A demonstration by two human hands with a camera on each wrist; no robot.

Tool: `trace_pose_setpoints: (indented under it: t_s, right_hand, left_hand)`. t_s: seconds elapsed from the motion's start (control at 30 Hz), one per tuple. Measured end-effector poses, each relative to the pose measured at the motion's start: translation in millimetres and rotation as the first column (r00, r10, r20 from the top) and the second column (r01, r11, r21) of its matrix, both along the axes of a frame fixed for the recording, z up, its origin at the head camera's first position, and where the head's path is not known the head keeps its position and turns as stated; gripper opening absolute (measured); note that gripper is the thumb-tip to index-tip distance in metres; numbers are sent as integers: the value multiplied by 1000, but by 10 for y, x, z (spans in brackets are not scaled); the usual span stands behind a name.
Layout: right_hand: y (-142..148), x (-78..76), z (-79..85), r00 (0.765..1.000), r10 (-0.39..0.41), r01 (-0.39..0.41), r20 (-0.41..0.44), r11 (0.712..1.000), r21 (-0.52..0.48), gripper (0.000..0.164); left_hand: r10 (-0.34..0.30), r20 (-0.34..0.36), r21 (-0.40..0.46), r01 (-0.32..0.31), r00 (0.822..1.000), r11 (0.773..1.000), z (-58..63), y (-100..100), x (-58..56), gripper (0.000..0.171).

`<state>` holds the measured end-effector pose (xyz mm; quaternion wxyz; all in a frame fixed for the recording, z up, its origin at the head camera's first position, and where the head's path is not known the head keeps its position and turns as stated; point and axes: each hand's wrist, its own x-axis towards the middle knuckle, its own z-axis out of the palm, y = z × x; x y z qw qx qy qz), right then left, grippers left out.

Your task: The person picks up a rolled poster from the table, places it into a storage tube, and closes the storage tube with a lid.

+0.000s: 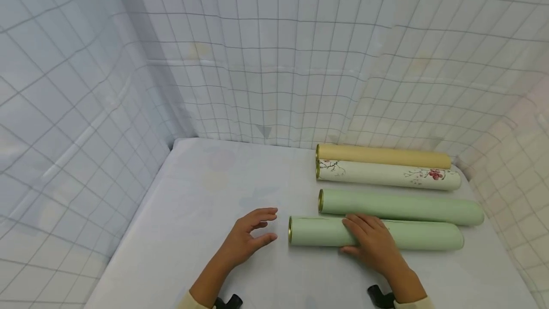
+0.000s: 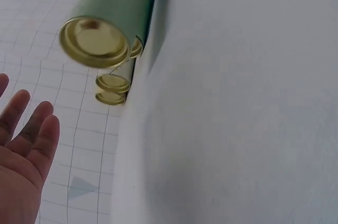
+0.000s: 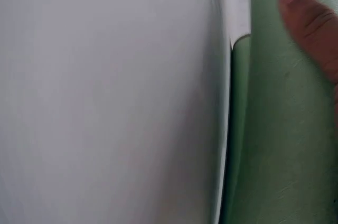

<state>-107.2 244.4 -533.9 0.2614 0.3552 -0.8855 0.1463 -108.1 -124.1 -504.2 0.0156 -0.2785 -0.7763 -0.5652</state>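
Observation:
The nearest pale green cardboard tube lies crosswise on the white table, its gold metal end cap facing left. Across the middle of that tube is my right hand, gripping it with the fingers over the top and the thumb on the near side. The right wrist view shows the thumb against the green surface. My left hand is held just left of the capped end, apart from it, fingers spread and holding nothing. A second green tube lies right behind the first.
Farther back, a white tube with a red blossom print lies against a tan tube, both with gold caps at left. White grid-patterned curtains hang behind and on both sides of the white-covered table.

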Motion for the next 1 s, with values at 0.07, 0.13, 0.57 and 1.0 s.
trace_pose_setpoints:
  t_s: [0.07, 0.13, 0.57, 1.0]
  right_hand:
    - [103, -3, -14, 999, -36, 36, 29, 999, 15, 75]
    - [195, -11, -5, 996, -68, 67, 57, 998, 17, 76]
    - [618, 52, 8, 961, -215, 201, 172, 975, 95, 80]
    - [629, 78, 123, 982, -178, 184, 61, 977, -110, 71]
  left_hand:
    - [17, 21, -10, -17, 1000, 1000, -43, -81, -12, 40]
    - [36, 41, -20, -35, 999, 999, -43, -160, -14, 41]
    - [263, 87, -135, -250, 961, 959, 68, -663, 30, 37]
    - [296, 117, -167, -275, 948, 947, 108, -895, 103, 33]
